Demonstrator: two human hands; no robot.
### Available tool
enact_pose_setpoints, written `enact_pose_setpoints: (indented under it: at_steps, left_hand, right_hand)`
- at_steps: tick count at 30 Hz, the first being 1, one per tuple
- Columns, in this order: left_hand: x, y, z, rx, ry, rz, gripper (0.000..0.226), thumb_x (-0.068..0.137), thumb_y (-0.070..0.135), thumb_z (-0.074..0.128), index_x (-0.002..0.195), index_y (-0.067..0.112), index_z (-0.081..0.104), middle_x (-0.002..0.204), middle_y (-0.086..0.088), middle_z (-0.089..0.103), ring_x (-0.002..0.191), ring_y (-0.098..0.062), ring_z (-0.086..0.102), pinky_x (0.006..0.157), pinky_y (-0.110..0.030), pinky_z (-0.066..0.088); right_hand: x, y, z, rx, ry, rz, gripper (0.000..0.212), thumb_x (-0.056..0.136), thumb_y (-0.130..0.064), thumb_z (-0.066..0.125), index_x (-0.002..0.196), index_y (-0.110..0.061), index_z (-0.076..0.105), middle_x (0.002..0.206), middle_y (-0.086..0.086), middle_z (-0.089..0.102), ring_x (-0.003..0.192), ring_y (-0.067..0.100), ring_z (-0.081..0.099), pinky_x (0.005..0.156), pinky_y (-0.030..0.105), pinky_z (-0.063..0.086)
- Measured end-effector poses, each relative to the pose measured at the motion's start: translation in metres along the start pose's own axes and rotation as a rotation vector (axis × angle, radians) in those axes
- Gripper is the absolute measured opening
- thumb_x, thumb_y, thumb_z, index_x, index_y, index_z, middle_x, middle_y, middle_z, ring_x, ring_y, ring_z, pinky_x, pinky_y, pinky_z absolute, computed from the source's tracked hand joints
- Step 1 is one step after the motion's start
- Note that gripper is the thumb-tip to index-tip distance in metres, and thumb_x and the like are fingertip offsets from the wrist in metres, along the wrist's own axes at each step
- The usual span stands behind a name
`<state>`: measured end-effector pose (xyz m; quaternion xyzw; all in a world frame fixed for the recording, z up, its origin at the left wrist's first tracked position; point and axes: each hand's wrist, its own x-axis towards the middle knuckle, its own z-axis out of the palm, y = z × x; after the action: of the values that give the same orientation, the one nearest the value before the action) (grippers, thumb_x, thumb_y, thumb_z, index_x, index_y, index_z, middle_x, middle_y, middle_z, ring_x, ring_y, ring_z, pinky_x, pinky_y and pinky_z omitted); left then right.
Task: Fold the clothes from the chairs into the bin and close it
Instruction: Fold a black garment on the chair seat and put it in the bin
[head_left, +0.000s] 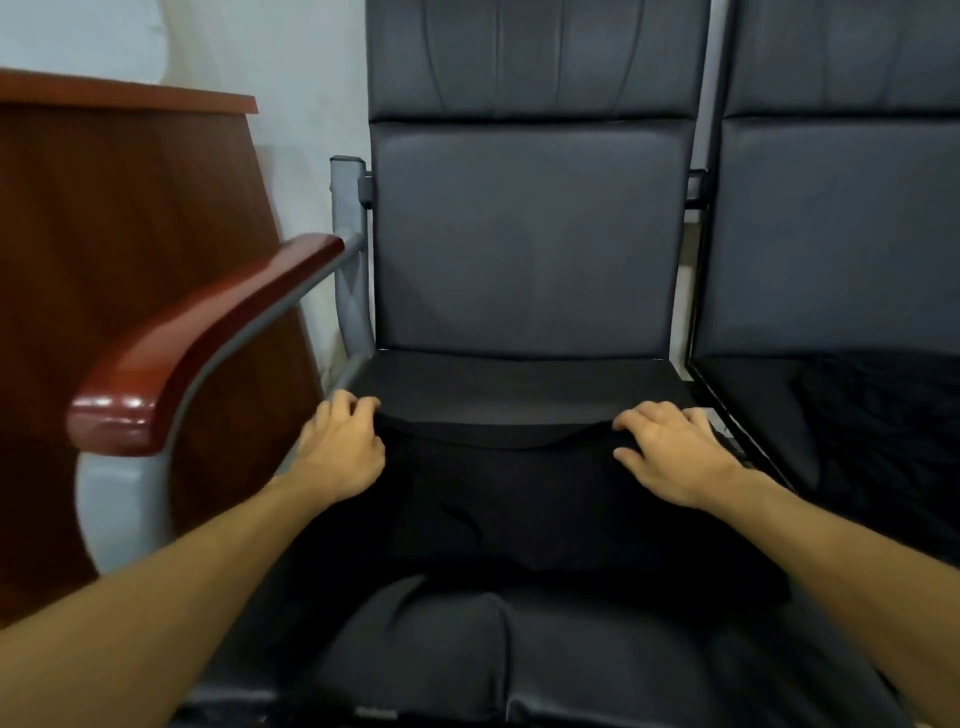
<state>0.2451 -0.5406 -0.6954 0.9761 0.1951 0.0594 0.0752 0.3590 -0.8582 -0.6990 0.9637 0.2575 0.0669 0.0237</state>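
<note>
A dark grey padded chair (524, 244) with smooth leather-like upholstery fills the middle of the view. A second chair (841, 234) of the same make stands just beside it on the right, and a reddish-brown wooden panel (130, 234) stands to the left. The black garment (498, 514), the thing to be folded, lies spread on the first chair's seat. It is soft, matte and a little rumpled, and it covers the middle of the seat while leaving the back edge and the cushioned front edge bare. Its far hem runs left to right across the seat, so its long axis lies crosswise to the arms, and it sags slightly between the grips. A second dark garment (883, 421) lies crumpled on the neighbouring seat. A glossy wooden armrest (208, 338) curves along the left side. The left hand (340, 447) grips the hem's left corner near the seat's left edge. The right hand (670, 452) pinches the right corner near the right edge. The hands are well apart and equally near the hem, likely placed to bring it toward the front edge. The bin is not in view.
</note>
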Motion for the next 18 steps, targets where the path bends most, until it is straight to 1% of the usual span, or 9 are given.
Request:
enact_pose_setpoints:
  at_steps: [3,5,7,9,11,14,18]
  left_hand:
    - [-0.033,0.007,-0.001,0.012,-0.048,0.039,0.059,0.093,0.017,0.05,0.148,0.015,0.028,0.147,-0.009,0.026,0.136,-0.031,0.026,0.112,-0.04,0.027]
    - [-0.056,0.011,0.001,-0.036,-0.105,0.036,0.06,0.092,0.014,0.048,0.148,0.013,0.026,0.147,-0.009,0.024,0.136,-0.03,0.026,0.111,-0.039,0.028]
    - [-0.079,0.012,0.008,-0.09,-0.167,0.017,0.058,0.095,0.013,0.045,0.149,0.01,0.024,0.148,-0.009,0.023,0.136,-0.028,0.026,0.11,-0.038,0.029]
    - [-0.097,0.012,0.015,-0.053,-0.207,0.038,0.057,0.098,0.016,0.042,0.15,0.007,0.022,0.151,-0.01,0.021,0.139,-0.028,0.025,0.112,-0.035,0.026]
    - [-0.108,0.008,0.02,0.012,-0.215,0.07,0.058,0.099,0.02,0.041,0.151,0.005,0.02,0.155,-0.01,0.019,0.144,-0.025,0.02,0.117,-0.032,0.019]
    - [-0.112,-0.002,0.017,0.115,-0.207,0.092,0.06,0.098,0.022,0.038,0.153,0.009,0.015,0.159,-0.006,0.013,0.148,-0.022,0.012,0.12,-0.032,0.011]
    - [-0.107,-0.018,0.007,0.189,-0.273,0.09,0.064,0.097,0.02,0.036,0.155,0.014,0.009,0.162,-0.003,0.005,0.149,-0.021,0.001,0.121,-0.036,0.003]
  right_hand:
    - [-0.023,-0.023,-0.011,0.058,-0.174,-0.11,0.049,0.098,-0.047,0.044,0.141,-0.026,0.039,0.144,-0.001,0.037,0.135,0.02,0.03,0.109,0.04,0.023]
    - [-0.041,-0.036,-0.016,0.102,-0.304,-0.149,0.054,0.098,-0.051,0.041,0.145,-0.026,0.033,0.149,-0.001,0.032,0.138,0.02,0.028,0.112,0.042,0.021]
    - [-0.056,-0.045,-0.015,0.123,-0.41,-0.15,0.06,0.098,-0.054,0.036,0.15,-0.025,0.026,0.155,-0.001,0.025,0.142,0.021,0.023,0.114,0.044,0.018]
    - [-0.068,-0.048,-0.01,0.156,-0.479,-0.111,0.063,0.1,-0.055,0.029,0.153,-0.024,0.017,0.16,-0.002,0.016,0.147,0.022,0.015,0.117,0.046,0.014]
    - [-0.079,-0.047,-0.004,0.176,-0.534,-0.07,0.062,0.101,-0.055,0.022,0.155,-0.025,0.012,0.162,-0.003,0.008,0.149,0.019,0.006,0.119,0.046,0.007]
    - [-0.09,-0.037,0.003,0.178,-0.571,-0.068,0.057,0.102,-0.052,0.014,0.154,-0.03,0.008,0.162,-0.009,-0.001,0.149,0.014,-0.004,0.12,0.043,-0.004]
    - [-0.095,-0.017,0.003,0.23,-0.556,-0.048,0.053,0.102,-0.049,0.009,0.153,-0.034,0.014,0.162,-0.011,0.003,0.149,0.009,-0.003,0.119,0.041,-0.007]
